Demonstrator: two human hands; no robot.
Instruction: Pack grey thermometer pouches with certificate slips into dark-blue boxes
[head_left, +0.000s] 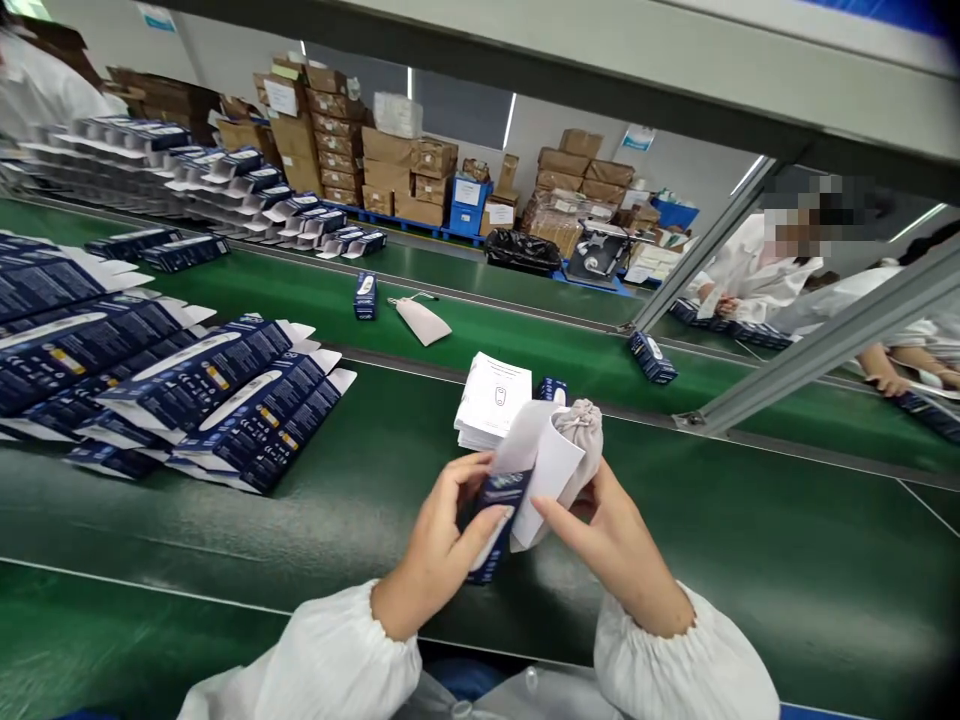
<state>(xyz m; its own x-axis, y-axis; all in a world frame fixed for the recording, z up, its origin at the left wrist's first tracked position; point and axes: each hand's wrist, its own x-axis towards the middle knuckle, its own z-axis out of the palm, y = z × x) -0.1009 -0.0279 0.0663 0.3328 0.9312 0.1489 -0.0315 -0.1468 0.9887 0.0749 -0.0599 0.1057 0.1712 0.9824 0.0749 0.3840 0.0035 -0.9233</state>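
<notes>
My left hand (448, 535) is closed round a dark blue printed carton (501, 500), whose pale end flap stands up at the top. My right hand (611, 535) grips a light grey drawstring pouch (581, 430), gathered at its neck, together with a folded white leaflet (553, 470) laid against it. Pouch and leaflet are held right beside the carton, tilted; I cannot tell whether they touch its opening. Just beyond my hands sits a stack of white booklets (495, 395), with another blue box (553, 390) partly hidden behind the flap.
Piles of blue cartons with raised flaps (225, 400) lie at the left. Across the green belt (487, 345) are a loose pouch (424, 320), an upright box (365, 296) and a tilted box (652, 357). A slanted metal post (795, 345) rises at right; co-workers sit beyond.
</notes>
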